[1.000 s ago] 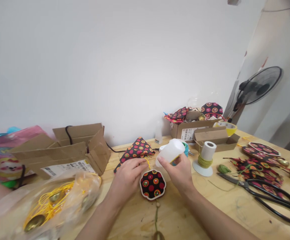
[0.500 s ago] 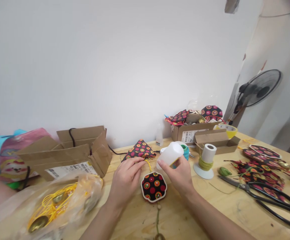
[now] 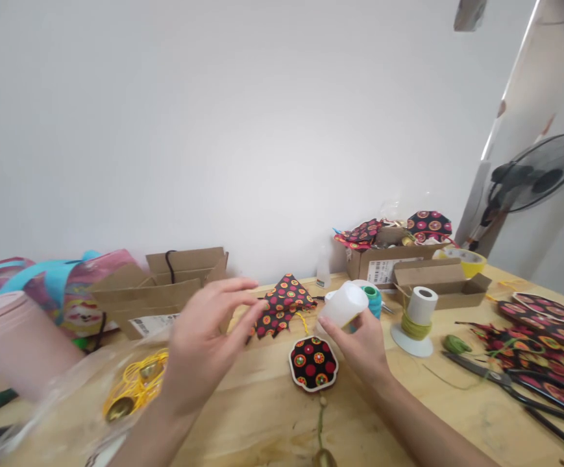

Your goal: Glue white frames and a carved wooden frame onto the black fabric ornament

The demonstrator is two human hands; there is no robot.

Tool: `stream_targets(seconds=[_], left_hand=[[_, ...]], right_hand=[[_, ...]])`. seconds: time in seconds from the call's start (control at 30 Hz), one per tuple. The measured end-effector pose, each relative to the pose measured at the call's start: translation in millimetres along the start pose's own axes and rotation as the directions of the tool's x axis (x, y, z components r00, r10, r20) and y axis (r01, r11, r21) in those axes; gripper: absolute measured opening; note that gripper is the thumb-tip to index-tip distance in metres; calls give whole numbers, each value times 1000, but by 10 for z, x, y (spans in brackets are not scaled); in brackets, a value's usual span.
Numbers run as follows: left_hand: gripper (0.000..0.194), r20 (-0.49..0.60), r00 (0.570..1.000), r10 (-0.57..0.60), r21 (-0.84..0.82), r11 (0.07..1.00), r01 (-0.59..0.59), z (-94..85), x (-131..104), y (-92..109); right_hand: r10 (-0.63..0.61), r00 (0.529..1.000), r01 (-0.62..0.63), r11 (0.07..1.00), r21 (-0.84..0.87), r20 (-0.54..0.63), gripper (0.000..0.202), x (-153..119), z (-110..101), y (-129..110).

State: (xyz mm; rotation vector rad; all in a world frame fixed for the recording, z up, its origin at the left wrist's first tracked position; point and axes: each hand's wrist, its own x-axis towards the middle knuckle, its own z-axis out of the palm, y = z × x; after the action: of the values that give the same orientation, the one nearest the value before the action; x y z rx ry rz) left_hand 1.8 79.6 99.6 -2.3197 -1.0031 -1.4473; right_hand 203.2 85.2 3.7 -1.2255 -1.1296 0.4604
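My right hand is closed around a translucent white bottle, which is tilted. To its left, my left hand is raised over the table with its fingers apart, holding nothing. Between the hands lies a black patterned fabric pendant with red dots and a pale scalloped border. A yellow cord runs from its top toward a pointed piece of the same fabric behind it. From the bottom of the pendant hangs a green cord, with a brass bell at the near edge of view.
On the left stand a cardboard box, a pink cylinder and a plastic bag with yellow cord and bells. On the right are a green cord spool, black scissors, fabric pieces and a filled box.
My left hand has lifted off the fabric by the yellow cord and moved left, its fingers apart. My right hand still holds the bottle. The view has turned slightly left.
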Motion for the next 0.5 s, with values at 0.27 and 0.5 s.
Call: stream_targets(seconds=[0.27,0.5], left_hand=[[29,238,801,-549,306,825,475,-1070,-340,-797],[28,577,625,-525,459,842,283,-933,-726,-1081]], right_hand=[[75,997,-75,997,9,-10,46,-9,3,-35],[22,999,-21,1000,-20,36,47,-57,34,118]])
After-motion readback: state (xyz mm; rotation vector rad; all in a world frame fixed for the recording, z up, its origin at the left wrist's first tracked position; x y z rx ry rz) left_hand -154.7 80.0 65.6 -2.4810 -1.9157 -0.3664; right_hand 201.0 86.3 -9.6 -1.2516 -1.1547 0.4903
